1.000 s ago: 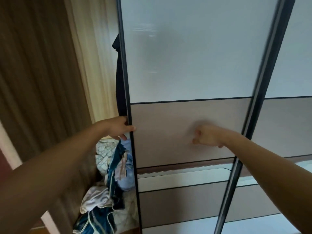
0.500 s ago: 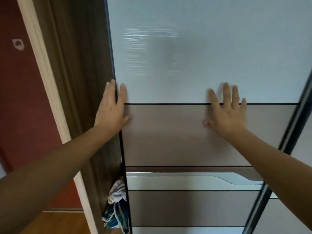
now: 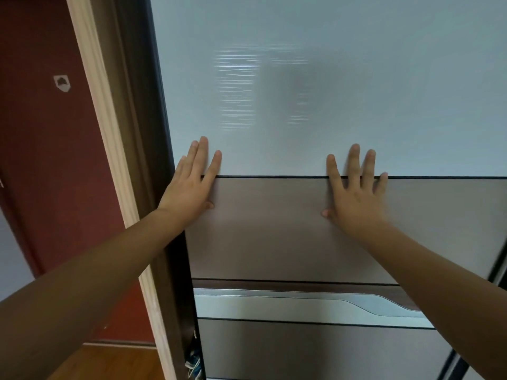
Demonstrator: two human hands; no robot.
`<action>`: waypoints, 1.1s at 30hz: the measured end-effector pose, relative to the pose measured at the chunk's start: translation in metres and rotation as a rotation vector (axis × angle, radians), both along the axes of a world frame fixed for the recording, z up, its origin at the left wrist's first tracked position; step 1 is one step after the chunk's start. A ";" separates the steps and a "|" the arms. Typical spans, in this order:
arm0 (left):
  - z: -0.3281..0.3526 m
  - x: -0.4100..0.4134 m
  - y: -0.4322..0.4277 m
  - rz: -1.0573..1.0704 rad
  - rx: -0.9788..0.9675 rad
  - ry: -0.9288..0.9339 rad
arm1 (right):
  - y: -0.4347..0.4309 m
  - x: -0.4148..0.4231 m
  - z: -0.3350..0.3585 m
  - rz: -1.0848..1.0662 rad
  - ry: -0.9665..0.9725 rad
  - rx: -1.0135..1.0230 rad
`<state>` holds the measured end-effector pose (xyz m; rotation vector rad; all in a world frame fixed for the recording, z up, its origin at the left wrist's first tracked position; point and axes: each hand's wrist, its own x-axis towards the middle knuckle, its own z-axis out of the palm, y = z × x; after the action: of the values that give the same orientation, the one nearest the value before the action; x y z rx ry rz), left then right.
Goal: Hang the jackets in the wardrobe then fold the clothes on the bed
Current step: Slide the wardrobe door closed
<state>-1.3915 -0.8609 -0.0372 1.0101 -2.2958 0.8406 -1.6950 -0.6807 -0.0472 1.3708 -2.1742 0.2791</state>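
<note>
The sliding wardrobe door (image 3: pixel 301 242), frosted white above and brown below, fills the view. My left hand (image 3: pixel 192 185) lies flat with straight fingers on the door's left edge. My right hand (image 3: pixel 354 193) presses flat on the brown panel, fingers spread across the dark seam. Only a thin sliver of blue and white clothing (image 3: pixel 193 363) shows in the narrow gap at the door's lower left. No jackets are visible; the wardrobe's inside is hidden.
The dark wooden wardrobe side (image 3: pixel 153 187) and a cream door frame (image 3: pixel 109 149) stand left of the door. Beyond them is a red wall (image 3: pixel 46 160) and wooden floor (image 3: pixel 109 363). A second sliding panel's dark frame (image 3: pixel 499 264) is at the right.
The door has slid left, from a wide gap showing hanging and piled clothes to a thin slit. My hands went from gripping the edge and a fist to flat palms.
</note>
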 end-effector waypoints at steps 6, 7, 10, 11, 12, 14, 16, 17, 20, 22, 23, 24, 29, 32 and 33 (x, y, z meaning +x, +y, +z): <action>-0.003 0.022 -0.010 -0.010 -0.020 -0.013 | -0.012 0.019 -0.002 0.001 0.003 0.017; -0.004 0.025 -0.012 -0.012 -0.020 -0.010 | -0.014 0.022 -0.002 -0.002 0.004 0.012; -0.004 0.035 -0.017 -0.019 -0.019 -0.001 | -0.021 0.030 -0.004 -0.004 0.003 0.007; -0.004 0.038 -0.019 -0.019 -0.018 0.000 | -0.023 0.033 -0.005 -0.004 0.007 0.003; -0.003 0.041 -0.021 -0.018 -0.016 0.002 | -0.025 0.035 -0.006 -0.005 0.012 0.002; -0.003 0.046 -0.025 -0.016 -0.007 -0.001 | -0.029 0.037 -0.007 -0.006 0.019 -0.002; -0.003 0.046 -0.026 -0.018 0.005 -0.006 | -0.029 0.036 -0.007 -0.010 0.020 -0.012; -0.003 0.045 -0.026 -0.015 0.004 -0.012 | -0.028 0.035 -0.007 -0.012 0.021 -0.014; -0.004 0.040 -0.024 0.014 0.022 -0.024 | -0.024 0.036 -0.004 -0.031 0.022 0.016; -0.003 0.039 -0.020 0.013 0.049 -0.017 | -0.021 0.037 -0.003 -0.033 0.026 0.028; -0.002 0.040 -0.017 0.002 0.068 -0.009 | -0.019 0.038 -0.001 -0.020 0.013 0.037; -0.002 0.042 -0.014 -0.021 0.090 -0.004 | -0.016 0.038 0.003 0.005 -0.013 0.057; -0.023 0.032 0.034 -0.197 0.273 0.058 | 0.026 0.044 0.006 0.189 -0.190 0.157; -0.044 0.006 0.084 -0.304 0.525 0.020 | 0.074 0.046 -0.010 0.242 -0.409 0.205; -0.047 -0.005 0.101 -0.322 0.611 -0.045 | 0.091 0.042 -0.017 0.208 -0.451 0.260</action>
<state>-1.3963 -0.7598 -0.0839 0.8103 -2.7212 0.0209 -1.6531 -0.5894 -0.0640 1.8284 -2.4983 0.4304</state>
